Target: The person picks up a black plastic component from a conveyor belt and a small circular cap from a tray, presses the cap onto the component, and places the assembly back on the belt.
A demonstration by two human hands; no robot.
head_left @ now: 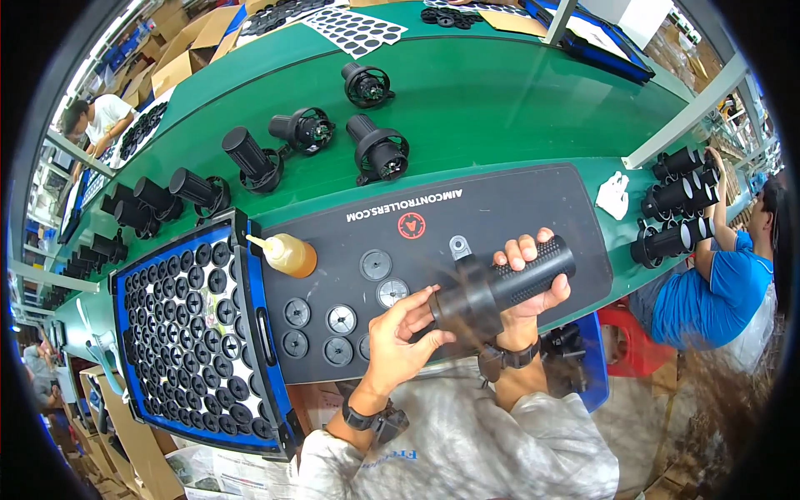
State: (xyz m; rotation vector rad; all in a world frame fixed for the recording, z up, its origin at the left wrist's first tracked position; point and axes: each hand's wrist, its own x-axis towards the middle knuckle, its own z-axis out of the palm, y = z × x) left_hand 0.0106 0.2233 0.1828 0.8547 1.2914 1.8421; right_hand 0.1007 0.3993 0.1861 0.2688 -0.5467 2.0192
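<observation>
I hold a black microphone (533,273) with a perforated barrel and a wider collar, tilted above the dark mat. My right hand (542,302) is closed around the perforated barrel. At the other end, my left hand (400,346) grips the collar's edge between thumb and fingers. A grey bracket with a hole (459,247) sticks out beyond the collar. Several round black discs (337,350) lie on the mat near my left hand, one with a paler face (341,319). What the left fingertips touch inside the collar's end is hidden.
Left of the mat, a blue-edged tray (265,333) holds many round discs. A bottle of amber liquid (290,255) stands beside it. More microphones (379,150) stand across the green bench (500,108). A blue bin (593,367) and a co-worker in blue (708,292) are at right.
</observation>
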